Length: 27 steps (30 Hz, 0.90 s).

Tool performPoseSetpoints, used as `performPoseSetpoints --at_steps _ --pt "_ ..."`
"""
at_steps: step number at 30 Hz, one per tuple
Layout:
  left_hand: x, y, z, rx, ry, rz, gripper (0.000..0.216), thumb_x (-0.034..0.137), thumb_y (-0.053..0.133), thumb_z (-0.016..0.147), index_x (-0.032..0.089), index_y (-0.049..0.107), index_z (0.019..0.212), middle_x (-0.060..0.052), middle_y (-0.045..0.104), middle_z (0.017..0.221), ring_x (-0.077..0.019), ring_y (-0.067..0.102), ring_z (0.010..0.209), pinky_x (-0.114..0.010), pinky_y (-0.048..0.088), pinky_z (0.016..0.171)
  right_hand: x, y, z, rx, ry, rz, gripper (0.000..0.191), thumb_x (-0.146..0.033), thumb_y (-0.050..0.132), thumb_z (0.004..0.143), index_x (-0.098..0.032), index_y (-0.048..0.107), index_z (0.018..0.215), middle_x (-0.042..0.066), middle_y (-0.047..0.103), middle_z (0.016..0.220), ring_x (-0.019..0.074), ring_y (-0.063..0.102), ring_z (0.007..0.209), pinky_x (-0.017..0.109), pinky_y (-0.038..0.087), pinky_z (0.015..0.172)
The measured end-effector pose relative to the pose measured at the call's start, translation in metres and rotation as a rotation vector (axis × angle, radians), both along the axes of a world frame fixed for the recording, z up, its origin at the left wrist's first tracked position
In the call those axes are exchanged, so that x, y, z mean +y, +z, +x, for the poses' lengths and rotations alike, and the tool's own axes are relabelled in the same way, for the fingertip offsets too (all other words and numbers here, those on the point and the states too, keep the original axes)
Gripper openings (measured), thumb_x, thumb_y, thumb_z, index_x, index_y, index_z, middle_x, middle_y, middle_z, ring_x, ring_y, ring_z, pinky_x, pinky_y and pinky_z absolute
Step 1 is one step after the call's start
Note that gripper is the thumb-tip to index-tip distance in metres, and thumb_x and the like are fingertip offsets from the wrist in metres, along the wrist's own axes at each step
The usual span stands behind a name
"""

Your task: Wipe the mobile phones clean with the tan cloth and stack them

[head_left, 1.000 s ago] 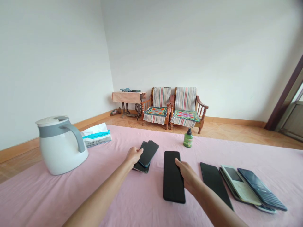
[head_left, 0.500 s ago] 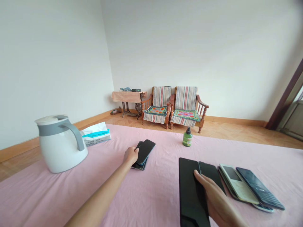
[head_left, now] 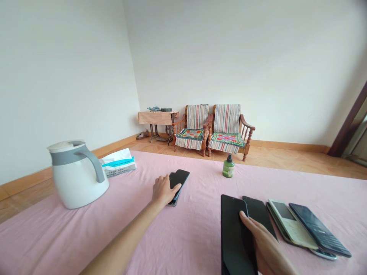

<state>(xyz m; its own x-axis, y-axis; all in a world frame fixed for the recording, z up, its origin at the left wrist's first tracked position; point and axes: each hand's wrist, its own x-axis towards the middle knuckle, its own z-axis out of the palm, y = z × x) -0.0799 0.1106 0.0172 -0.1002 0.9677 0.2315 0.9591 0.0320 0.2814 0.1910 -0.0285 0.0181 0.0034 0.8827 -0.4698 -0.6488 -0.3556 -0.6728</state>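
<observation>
My left hand (head_left: 163, 192) lies over the left part of a small stack of dark smartphones (head_left: 182, 177), its thumb across the lower side and its fingers along the far left edge. The lower phone is partly covered. In my right hand (head_left: 265, 242) is a large black smartphone (head_left: 233, 225), tilted up with the thumb on its screen. Just behind that hand lies another black phone (head_left: 255, 208). To its right, a pale keypad phone (head_left: 301, 227) and a dark keypad phone (head_left: 319, 229) rest overlapping on further devices, mostly hidden.
A white and grey jug (head_left: 76, 175) stands on the pink cloth (head_left: 183, 244) at left, beside a tissue pack (head_left: 120, 164). A green pump bottle (head_left: 228, 168) stands toward the far edge. Beyond are two wooden armchairs (head_left: 228, 139) and a cloth-covered sewing table (head_left: 157, 117).
My left hand has shifted further over the stacked phones, its thumb moving from the left edge to the lower right side. My right hand still holds its phone. The view has turned slightly left.
</observation>
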Motion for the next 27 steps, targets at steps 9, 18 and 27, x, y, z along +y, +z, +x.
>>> performPoseSetpoints --at_steps 9,18,27 --pt "-0.003 0.000 0.022 0.061 0.048 0.006 0.092 0.043 0.064 0.065 0.007 0.026 0.140 -0.023 0.053 0.118 -0.0382 0.046 0.113 -0.045 0.033 0.093 0.000 -0.001 -0.001 -0.033 -0.036 -0.029 0.037 -0.029 0.079 0.065 -0.013 0.067 0.095 0.009 0.075 0.084 0.0282 0.069 0.090 0.033 0.059 0.072" --pt "-0.004 0.000 0.012 -0.009 0.168 0.018 0.094 0.047 0.063 0.065 0.008 0.022 0.140 -0.018 0.054 0.115 -0.0341 0.049 0.112 -0.038 0.037 0.090 -0.004 0.003 -0.002 -0.003 -0.001 -0.008 0.033 -0.028 0.077 0.069 -0.011 0.066 0.095 0.007 0.075 0.080 0.0248 0.070 0.088 0.029 0.057 0.073" --pt "-0.009 -0.004 0.004 -0.025 0.174 0.053 0.089 0.047 0.065 0.063 0.010 0.031 0.136 -0.017 0.054 0.110 -0.0367 0.048 0.110 -0.042 0.038 0.086 -0.002 0.000 -0.001 -0.003 0.011 0.015 0.033 -0.033 0.078 0.068 -0.012 0.067 0.091 0.006 0.074 0.079 0.0236 0.069 0.088 0.027 0.056 0.070"
